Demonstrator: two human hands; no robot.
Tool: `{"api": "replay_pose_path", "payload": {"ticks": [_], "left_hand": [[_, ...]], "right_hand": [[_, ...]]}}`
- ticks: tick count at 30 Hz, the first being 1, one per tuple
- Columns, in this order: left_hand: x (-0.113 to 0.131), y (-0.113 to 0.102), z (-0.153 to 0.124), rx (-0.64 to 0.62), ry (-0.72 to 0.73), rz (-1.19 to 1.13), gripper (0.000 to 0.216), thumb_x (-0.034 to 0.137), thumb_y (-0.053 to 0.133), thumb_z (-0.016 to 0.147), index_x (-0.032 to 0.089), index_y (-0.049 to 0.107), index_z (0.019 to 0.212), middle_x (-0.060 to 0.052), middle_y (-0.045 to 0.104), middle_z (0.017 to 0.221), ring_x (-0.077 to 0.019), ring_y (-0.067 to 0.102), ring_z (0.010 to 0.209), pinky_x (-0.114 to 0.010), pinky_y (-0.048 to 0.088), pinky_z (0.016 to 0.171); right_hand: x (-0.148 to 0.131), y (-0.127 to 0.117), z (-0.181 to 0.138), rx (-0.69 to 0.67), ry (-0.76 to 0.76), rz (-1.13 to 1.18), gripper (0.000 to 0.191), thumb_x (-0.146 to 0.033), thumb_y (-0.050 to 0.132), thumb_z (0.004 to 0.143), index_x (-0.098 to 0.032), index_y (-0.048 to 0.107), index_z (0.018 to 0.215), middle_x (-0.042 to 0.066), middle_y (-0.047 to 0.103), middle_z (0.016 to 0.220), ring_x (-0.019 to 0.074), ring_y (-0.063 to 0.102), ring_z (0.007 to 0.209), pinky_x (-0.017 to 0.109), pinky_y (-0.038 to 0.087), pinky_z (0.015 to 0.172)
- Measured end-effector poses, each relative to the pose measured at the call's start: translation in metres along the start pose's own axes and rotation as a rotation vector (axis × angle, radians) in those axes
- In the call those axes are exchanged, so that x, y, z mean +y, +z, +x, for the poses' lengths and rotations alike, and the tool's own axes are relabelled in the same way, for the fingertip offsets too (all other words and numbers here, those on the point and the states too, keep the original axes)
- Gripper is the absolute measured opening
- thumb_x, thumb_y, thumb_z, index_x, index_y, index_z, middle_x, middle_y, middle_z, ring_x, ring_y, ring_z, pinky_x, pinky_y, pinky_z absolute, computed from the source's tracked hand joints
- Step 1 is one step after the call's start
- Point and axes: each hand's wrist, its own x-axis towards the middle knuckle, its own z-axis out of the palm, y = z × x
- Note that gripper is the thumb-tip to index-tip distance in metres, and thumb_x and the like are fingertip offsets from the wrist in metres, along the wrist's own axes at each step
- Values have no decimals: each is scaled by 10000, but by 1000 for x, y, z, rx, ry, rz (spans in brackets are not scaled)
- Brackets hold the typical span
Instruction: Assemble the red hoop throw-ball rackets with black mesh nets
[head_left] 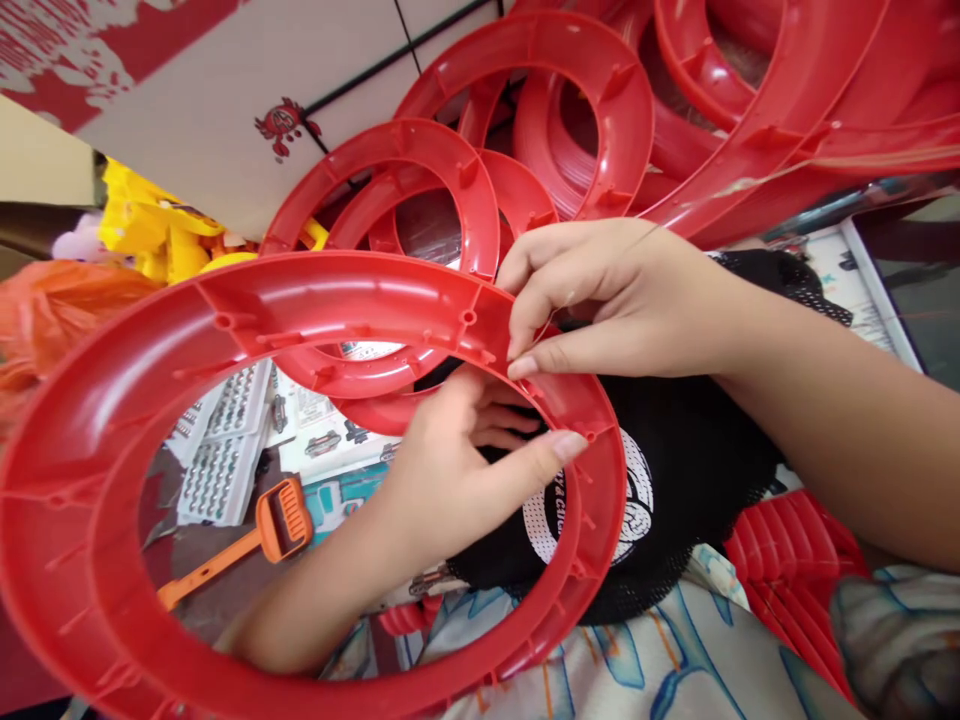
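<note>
The right hand [607, 300] has thumb and forefinger pinched tight at the upper edge of a large red plastic ring [315, 290]. I can't make out whether they nip the rim itself or a fine strand [646, 235] that trails off from the knuckles. The left hand [457, 460] comes up through the ring's opening. Its thumb lies along the inner edge and its fingers curl round the rim just under the right hand, their tips hidden behind the plastic.

The ring fills the lower left of the view, and its bottom edge is cut off. Beyond the ring lies a heap of matching red rings [592, 90], overlapping and partly out of sight. Behind the ring's right side is black mesh cloth [697, 470] with a round white print, the lettering too blurred to read. Through the ring's opening show an orange-handled tool [277, 520] and cards of small packed goods [225, 450].
</note>
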Motion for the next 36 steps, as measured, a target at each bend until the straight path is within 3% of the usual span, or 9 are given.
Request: {"api": "replay_pose_path", "payload": {"ticks": [2, 4, 10, 14, 18, 23, 27, 32, 36], "left_hand": [[-8, 13, 6, -51, 12, -239, 474, 348, 781, 820, 218, 487, 1169, -70, 670, 1226, -178, 711, 1012, -309, 616, 872], [-13, 23, 12, -30, 78, -333, 437, 339, 723, 868, 236, 428, 1174, -69, 643, 1254, -176, 685, 1092, -317, 602, 926], [-13, 26, 20, -56, -32, -413, 365, 223, 620, 891, 254, 327, 1107, -9, 643, 1006, -146, 710, 879, -268, 618, 723], [-5, 20, 18, -133, -120, -391, 361, 206, 608, 876, 246, 310, 1076, -3, 597, 991, -99, 645, 724, -219, 561, 612], [-4, 17, 13, -174, -169, -276, 345, 208, 597, 881, 242, 325, 1090, 30, 526, 914, -67, 546, 646, -192, 488, 551], [-11, 18, 7, -146, -159, -236, 316, 186, 619, 873, 245, 367, 1055, 28, 551, 872, -118, 600, 781, -239, 535, 669], [-12, 24, 7, -150, -98, -338, 349, 246, 635, 894, 249, 355, 1103, 8, 609, 919, -140, 651, 825, -277, 563, 728], [-13, 29, 8, -14, -29, -242, 329, 205, 584, 899, 255, 293, 1045, 16, 563, 961, -111, 590, 815, -279, 523, 745], [-13, 27, 8, -49, -19, -115, 340, 119, 543, 838, 247, 263, 982, 20, 500, 932, -119, 520, 832, -306, 482, 773]], "right_hand": [[1, -1, 0, 10, -16, -29, 26, -205, 718, 814, -199, 739, 799, 23, 671, 913, 100, 618, 790, 202, 523, 689], [3, -1, -1, 32, -24, -64, 37, -208, 711, 821, -196, 742, 804, 23, 687, 902, 98, 630, 780, 205, 526, 687], [1, -4, -3, 192, -100, -172, 57, -230, 743, 808, -193, 759, 767, 61, 678, 1141, 122, 650, 891, 259, 565, 858], [-2, -5, -4, 148, -127, -135, 61, -223, 723, 836, -196, 756, 792, 51, 636, 1214, 134, 634, 1064, 252, 547, 967], [-1, -3, -4, 78, -103, -119, 74, -225, 706, 855, -181, 745, 810, 41, 633, 1220, 118, 638, 1062, 223, 535, 993], [7, 0, -3, 46, -148, -73, 79, -206, 707, 846, -155, 730, 789, 67, 595, 1266, 165, 618, 1146, 344, 518, 1077], [10, 0, -2, -10, -137, -67, 112, -193, 660, 863, -152, 717, 775, 69, 566, 1306, 174, 604, 1177, 313, 500, 1090], [9, 3, -3, 110, -189, -98, 62, -228, 711, 852, -165, 716, 849, 56, 593, 1254, 145, 628, 1094, 279, 539, 1016], [3, 2, -5, 136, -201, -88, 42, -214, 710, 866, -180, 732, 879, 51, 624, 1234, 145, 640, 1079, 307, 572, 964]]}}
